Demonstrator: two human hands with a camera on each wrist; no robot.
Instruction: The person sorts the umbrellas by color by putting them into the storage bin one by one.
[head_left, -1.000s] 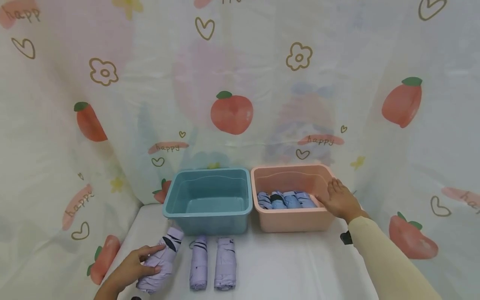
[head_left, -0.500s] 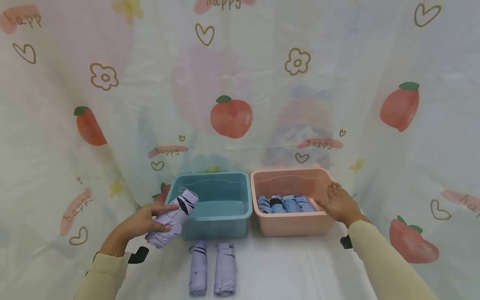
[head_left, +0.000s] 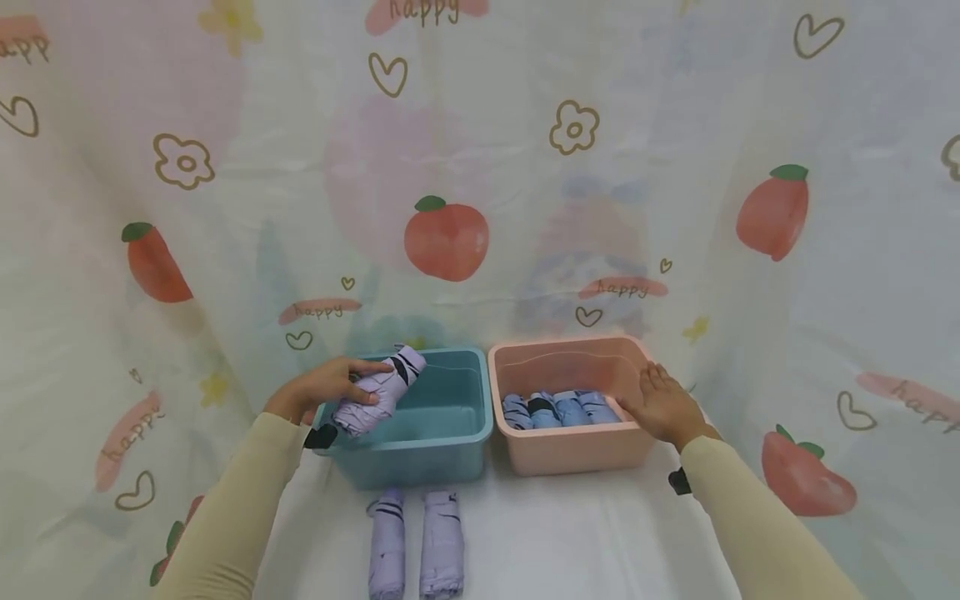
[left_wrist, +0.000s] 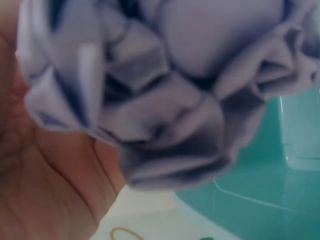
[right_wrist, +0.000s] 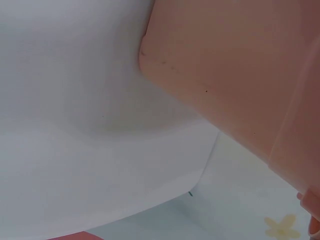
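One folded purple umbrella (head_left: 378, 387) gripped in my left hand (head_left: 322, 387) over teal bin (head_left: 457, 437); lower flat (right hand (head_left: 660, 404), fingers straight, steadies pink bin (head_left: 577, 450)).

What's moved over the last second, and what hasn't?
The left hand has lifted the purple umbrella it grips off the table and carried it away from the person, over the teal bin's left rim. The right hand stays on the pink bin; two purple umbrellas remain on the table.
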